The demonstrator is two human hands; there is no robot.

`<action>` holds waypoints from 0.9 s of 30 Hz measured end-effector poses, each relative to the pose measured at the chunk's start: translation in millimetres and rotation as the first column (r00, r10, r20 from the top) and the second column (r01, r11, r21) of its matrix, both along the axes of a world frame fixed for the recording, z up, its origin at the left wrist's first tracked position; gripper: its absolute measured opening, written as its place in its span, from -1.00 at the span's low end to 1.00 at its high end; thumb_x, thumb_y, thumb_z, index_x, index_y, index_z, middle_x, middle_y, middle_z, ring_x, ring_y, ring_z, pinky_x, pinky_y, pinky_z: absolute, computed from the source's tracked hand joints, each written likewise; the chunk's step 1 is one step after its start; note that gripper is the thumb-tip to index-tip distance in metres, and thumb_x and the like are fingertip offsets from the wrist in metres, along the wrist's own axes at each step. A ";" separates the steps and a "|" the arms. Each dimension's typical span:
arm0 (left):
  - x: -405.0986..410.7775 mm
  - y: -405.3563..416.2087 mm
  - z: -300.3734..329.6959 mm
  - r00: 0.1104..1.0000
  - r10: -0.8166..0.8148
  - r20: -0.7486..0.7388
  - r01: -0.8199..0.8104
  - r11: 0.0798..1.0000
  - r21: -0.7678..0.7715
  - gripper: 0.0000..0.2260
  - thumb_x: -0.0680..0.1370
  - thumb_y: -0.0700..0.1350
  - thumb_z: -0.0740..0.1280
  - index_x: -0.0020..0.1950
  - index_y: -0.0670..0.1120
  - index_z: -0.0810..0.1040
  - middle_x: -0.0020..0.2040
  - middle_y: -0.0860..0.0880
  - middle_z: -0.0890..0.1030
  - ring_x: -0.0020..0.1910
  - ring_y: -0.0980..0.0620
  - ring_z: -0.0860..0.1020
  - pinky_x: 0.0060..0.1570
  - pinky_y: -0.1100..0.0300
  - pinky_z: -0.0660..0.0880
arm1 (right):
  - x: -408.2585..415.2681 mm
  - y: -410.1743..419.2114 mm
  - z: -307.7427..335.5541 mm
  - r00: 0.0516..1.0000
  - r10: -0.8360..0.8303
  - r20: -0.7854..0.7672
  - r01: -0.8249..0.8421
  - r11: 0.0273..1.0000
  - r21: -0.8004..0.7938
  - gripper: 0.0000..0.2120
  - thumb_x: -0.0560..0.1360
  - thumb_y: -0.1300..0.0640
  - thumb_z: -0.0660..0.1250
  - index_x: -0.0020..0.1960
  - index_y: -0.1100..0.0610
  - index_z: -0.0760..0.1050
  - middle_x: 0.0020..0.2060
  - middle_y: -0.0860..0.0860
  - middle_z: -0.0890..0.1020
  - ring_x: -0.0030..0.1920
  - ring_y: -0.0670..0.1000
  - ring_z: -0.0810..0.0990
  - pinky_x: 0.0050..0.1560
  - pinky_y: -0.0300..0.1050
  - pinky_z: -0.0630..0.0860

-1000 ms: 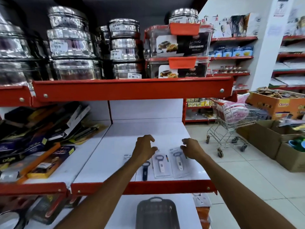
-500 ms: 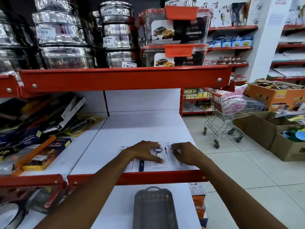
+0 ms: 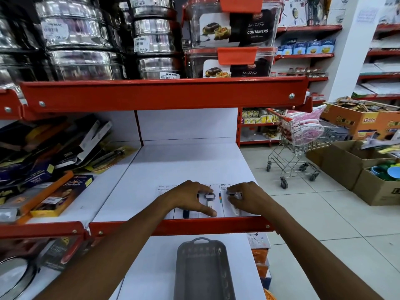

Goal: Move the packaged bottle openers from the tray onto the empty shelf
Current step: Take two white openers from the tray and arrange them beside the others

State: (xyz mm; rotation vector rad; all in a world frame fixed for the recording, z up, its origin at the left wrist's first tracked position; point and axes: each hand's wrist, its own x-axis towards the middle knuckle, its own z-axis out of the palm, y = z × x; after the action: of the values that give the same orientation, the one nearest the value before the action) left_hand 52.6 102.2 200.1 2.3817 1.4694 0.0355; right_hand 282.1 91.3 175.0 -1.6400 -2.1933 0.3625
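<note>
1. Looking down from the head view, we had our left hand (image 3: 190, 199) and right hand (image 3: 246, 199) flat, fingers spread, pressing packaged bottle openers (image 3: 209, 200) at the shelf (image 3: 190, 161) front.
2. Placing seemed finished; the tray (image 3: 203, 271) below looked empty, so next we judged: lift away, check.

Retail shop, housewares aisle. Red-edged metal shelving (image 3: 164, 95) in tiers, white shelf boards. Stacked steel tins (image 3: 73, 37) on upper tier with price stickers reading "NINE MART". Boxed food containers (image 3: 232, 29) with orange clips beside them. Jumbled packaged goods (image 3: 54, 152) on left bay. Small wire shopping trolley (image 3: 303, 137) standing in tiled aisle. Open cardboard stock cartons (image 3: 359, 120) on floor at right, one printed "Gala". More red shelves (image 3: 307, 55) with small packets across aisle.
</note>
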 end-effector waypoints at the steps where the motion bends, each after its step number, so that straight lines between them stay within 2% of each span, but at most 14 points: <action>1: 0.1 -0.1 -0.7 1.000 0.004 0.007 -0.004 1.000 0.002 -0.27 0.38 0.32 0.43 0.48 0.10 0.35 0.53 0.03 0.37 0.48 -0.08 0.35 0.42 -0.08 0.34 | -0.5 0.1 0.1 1.000 -0.003 0.001 0.003 1.000 0.005 -0.64 0.48 -0.04 0.33 0.23 0.06 0.57 0.21 0.03 0.64 0.18 0.04 0.60 0.19 -0.17 0.47; 5: -0.3 0.6 -3.1 1.000 0.018 0.023 -0.018 1.000 0.008 -0.27 0.37 0.33 0.43 0.48 0.11 0.35 0.53 0.04 0.37 0.48 -0.08 0.35 0.42 -0.08 0.34 | -2.3 -0.9 0.9 1.000 -0.007 0.008 0.007 1.000 0.011 -0.65 0.48 -0.03 0.34 0.21 0.09 0.59 0.19 0.04 0.65 0.16 0.04 0.62 0.14 -0.21 0.46; 8: -7.4 4.3 -4.7 0.999 0.011 0.042 -0.011 1.000 -0.008 -0.23 0.37 0.36 0.40 0.51 0.14 0.29 0.57 0.06 0.29 0.54 -0.07 0.28 0.48 -0.11 0.29 | -4.5 -1.2 1.8 1.000 -0.013 0.006 0.013 1.000 0.007 -0.64 0.48 -0.03 0.34 0.22 0.10 0.58 0.19 0.05 0.65 0.15 0.04 0.62 0.14 -0.20 0.48; 12: -37.9 11.5 7.2 0.992 0.067 0.109 -0.065 0.998 -0.015 -0.21 0.35 0.36 0.43 0.51 0.17 0.27 0.60 0.07 0.21 0.58 0.00 0.17 0.53 -0.06 0.16 | -17.4 -4.4 3.2 1.000 -0.013 -0.022 0.014 0.998 0.055 -0.55 0.49 -0.11 0.31 0.32 0.04 0.48 0.32 -0.01 0.55 0.31 0.04 0.52 0.30 -0.05 0.44; 15: -64.9 15.7 11.1 0.998 0.057 0.027 -0.056 0.998 -0.043 -0.18 0.34 0.35 0.44 0.53 0.17 0.24 0.60 0.07 0.19 0.60 0.01 0.11 0.54 -0.06 0.10 | -34.9 -4.5 2.1 0.999 0.046 0.009 -0.046 0.998 0.034 -0.48 0.48 -0.22 0.27 0.37 -0.02 0.41 0.38 -0.04 0.48 0.36 0.04 0.45 0.36 0.01 0.40; 18: -73.6 14.5 3.7 0.999 0.018 -0.028 -0.021 0.996 -0.088 -0.09 0.26 0.45 0.40 0.53 0.19 0.21 0.62 0.07 0.14 0.61 0.01 0.03 0.56 -0.09 0.06 | -50.7 -2.6 -0.4 0.995 0.092 0.034 -0.091 0.996 -0.019 -0.47 0.47 -0.26 0.25 0.34 -0.01 0.45 0.35 -0.04 0.52 0.32 0.04 0.50 0.33 -0.01 0.44; 22: -69.2 13.2 -8.4 1.000 0.000 -0.008 -0.001 0.997 -0.072 -0.21 0.36 0.34 0.44 0.52 0.20 0.24 0.61 0.07 0.15 0.61 0.00 0.05 0.54 -0.10 0.07 | -55.9 -0.5 -2.6 0.995 0.081 0.052 -0.077 0.995 -0.070 -0.49 0.46 -0.28 0.22 0.31 -0.04 0.47 0.32 -0.06 0.54 0.29 0.04 0.53 0.33 0.02 0.47; 27: -68.7 10.9 -7.2 1.000 0.000 0.008 0.001 0.998 -0.066 -0.23 0.37 0.32 0.45 0.51 0.18 0.27 0.60 0.09 0.19 0.59 0.00 0.11 0.54 -0.09 0.10 | -56.8 0.8 -0.7 0.995 0.087 0.054 -0.082 0.992 -0.092 -0.48 0.46 -0.28 0.23 0.30 -0.02 0.48 0.31 -0.05 0.56 0.27 0.02 0.55 0.32 0.01 0.48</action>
State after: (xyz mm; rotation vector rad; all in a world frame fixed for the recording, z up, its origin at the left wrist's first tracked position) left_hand -16.1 113.0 193.0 2.3267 1.4439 -0.0038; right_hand 225.3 92.1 174.3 -1.6258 -2.3259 0.4479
